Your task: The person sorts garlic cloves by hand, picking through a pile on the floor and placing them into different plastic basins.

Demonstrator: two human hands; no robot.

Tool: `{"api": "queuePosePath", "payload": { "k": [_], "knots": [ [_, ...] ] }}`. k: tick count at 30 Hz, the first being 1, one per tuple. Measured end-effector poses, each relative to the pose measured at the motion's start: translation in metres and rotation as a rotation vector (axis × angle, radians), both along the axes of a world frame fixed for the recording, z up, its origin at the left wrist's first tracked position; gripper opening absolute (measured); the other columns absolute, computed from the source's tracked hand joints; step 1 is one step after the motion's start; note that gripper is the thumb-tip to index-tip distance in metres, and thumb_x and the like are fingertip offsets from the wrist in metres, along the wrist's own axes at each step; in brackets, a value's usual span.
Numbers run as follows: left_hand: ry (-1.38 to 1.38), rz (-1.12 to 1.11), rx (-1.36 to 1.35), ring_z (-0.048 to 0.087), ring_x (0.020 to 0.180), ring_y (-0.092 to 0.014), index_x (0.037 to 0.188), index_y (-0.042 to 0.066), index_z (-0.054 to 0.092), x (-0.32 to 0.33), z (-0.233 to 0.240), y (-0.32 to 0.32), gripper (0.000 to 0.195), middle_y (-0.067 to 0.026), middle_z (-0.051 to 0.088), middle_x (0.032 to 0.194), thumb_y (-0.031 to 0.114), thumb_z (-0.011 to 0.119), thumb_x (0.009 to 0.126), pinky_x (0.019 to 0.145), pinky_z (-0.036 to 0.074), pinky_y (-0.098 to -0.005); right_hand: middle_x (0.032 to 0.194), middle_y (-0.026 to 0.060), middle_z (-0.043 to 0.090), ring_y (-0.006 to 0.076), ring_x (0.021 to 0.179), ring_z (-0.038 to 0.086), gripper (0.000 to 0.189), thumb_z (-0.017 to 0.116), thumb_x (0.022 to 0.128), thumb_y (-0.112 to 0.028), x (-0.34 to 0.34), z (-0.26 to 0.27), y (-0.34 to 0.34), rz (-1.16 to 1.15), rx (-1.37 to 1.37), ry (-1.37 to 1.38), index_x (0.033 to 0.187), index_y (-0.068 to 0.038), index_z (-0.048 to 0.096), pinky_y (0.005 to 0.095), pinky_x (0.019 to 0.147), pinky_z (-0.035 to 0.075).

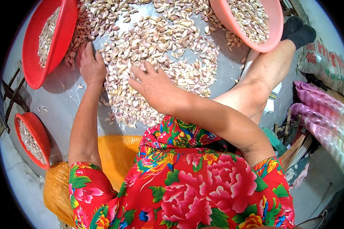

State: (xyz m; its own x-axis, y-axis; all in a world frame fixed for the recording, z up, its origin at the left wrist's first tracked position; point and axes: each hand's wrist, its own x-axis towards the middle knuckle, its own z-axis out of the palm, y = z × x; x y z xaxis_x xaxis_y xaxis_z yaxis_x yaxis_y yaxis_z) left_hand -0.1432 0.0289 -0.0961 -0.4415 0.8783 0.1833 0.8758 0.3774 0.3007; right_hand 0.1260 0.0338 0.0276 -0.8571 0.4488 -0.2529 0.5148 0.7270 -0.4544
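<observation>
Loose, unpeeled garlic cloves (pixel 160 43) lie spread over a grey metal tabletop (pixel 60 114). My right hand (pixel 153 86) is over the near part of the cloves, palm down, its fingers apart and slightly blurred. Farther left, my left hand (pixel 91 65) rests at the pile's left edge with fingers pointing away from me and thumb apart. It lies just right of a large red plastic basin (pixel 31 57), which is tilted and holds small pale garlic pieces. What lies under either palm is hidden, and I see nothing gripped.
A pink basin (pixel 275 28) of garlic stands at the far right, by a person's bare leg (pixel 263 74) with a dark sock. A smaller red basin (pixel 47 140) is at the left. Printed woven sacks (pixel 324 65), striped purple plastic (pixel 315 97) and an orange mesh sack (pixel 117 154) lie around.
</observation>
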Motion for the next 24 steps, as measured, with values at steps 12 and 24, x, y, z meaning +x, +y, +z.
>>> {"api": "queuePosePath", "payload": {
  "k": [12,24],
  "knots": [
    [0.040,-0.030,0.037,0.057,0.125,-0.040,0.148,0.013,0.050,-0.008,-0.009,-0.001,0.052,-0.0179,0.058,0.141,0.031,0.055,0.099,0.103,0.047,-0.0505,0.095,0.0077,0.071,0.0312,0.104,0.066,0.012,0.064,0.079,-0.007,0.108,0.000,0.045,-0.076,-0.193,0.117,0.087,-0.009,0.072,0.0458,0.091,0.051],
    [0.073,-0.041,0.078,0.060,0.119,-0.040,0.147,0.015,0.051,-0.009,-0.012,0.001,0.051,-0.0177,0.061,0.136,0.033,0.055,0.099,0.099,0.049,-0.0508,0.095,0.0213,0.072,0.0408,0.090,0.070,0.024,0.065,0.079,-0.006,0.096,-0.027,0.101,-0.551,0.031,0.220,0.101,-0.006,0.077,0.0482,0.082,0.056]
  ]
}}
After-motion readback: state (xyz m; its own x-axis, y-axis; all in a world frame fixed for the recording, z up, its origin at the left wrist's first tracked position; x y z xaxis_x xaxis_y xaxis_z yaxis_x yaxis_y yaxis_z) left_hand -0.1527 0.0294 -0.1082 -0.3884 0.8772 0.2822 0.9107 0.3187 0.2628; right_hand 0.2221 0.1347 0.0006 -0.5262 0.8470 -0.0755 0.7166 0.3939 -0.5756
